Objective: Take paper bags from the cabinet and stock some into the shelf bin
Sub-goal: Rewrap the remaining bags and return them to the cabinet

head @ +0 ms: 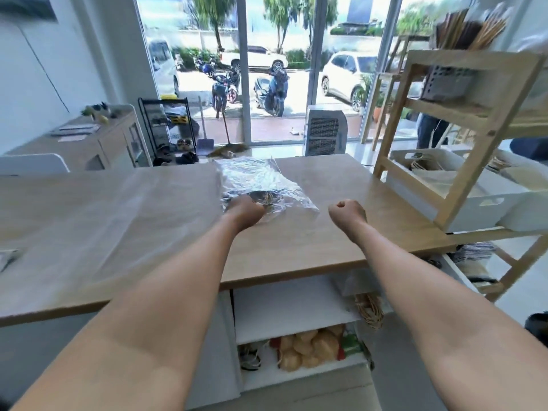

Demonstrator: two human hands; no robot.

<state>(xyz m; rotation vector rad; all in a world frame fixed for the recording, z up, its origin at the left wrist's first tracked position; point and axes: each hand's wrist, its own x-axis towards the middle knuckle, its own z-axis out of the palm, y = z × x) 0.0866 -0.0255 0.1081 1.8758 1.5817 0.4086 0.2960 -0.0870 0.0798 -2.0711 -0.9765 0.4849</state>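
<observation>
A clear plastic pack of paper bags (264,185) is held down on the tabletop (118,221) by the left hand (246,210), the right hand (345,212) curled empty beside it; unwrapping seems next, before stocking the white shelf bin (462,203) at right.

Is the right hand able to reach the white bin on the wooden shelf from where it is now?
Probably yes. The right hand hovers over the counter, fist closed and holding nothing. The white bin sits to its right; only the wooden shelf post partly crosses its open top.
</observation>
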